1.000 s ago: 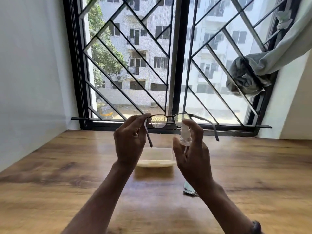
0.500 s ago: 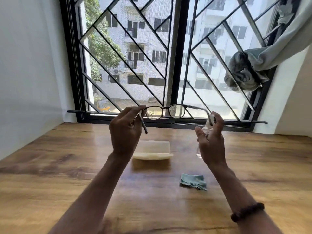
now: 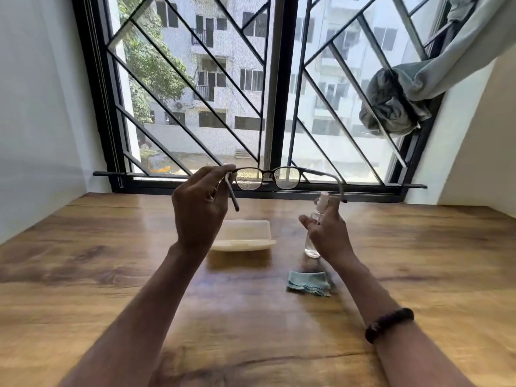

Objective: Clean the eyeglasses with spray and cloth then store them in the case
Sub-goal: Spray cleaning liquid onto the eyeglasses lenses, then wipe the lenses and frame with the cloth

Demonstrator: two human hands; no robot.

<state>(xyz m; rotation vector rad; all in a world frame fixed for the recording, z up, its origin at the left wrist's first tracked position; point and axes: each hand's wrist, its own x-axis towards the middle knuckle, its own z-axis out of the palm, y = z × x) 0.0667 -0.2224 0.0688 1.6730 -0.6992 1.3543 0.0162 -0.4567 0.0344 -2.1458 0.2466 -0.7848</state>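
Observation:
My left hand (image 3: 199,210) pinches the dark-framed eyeglasses (image 3: 268,178) by their left hinge and holds them up in front of the window, temples unfolded. Droplets cover both lenses. My right hand (image 3: 328,233) grips a small clear spray bottle (image 3: 317,219) with a white nozzle, below and to the right of the glasses and close above the table. A folded blue cloth (image 3: 309,283) lies on the wooden table (image 3: 111,275) just below that hand. The pale cream glasses case (image 3: 243,236) lies on the table between my hands, behind my left wrist.
A black window frame with a diagonal grille (image 3: 251,107) stands along the table's far edge. A grey curtain (image 3: 396,101) is bunched at the upper right. White walls close in on both sides.
My right hand has carried the spray bottle from in front of the lenses down and to the right, toward the table. The blue cloth has come into full view. The glasses stay held up.

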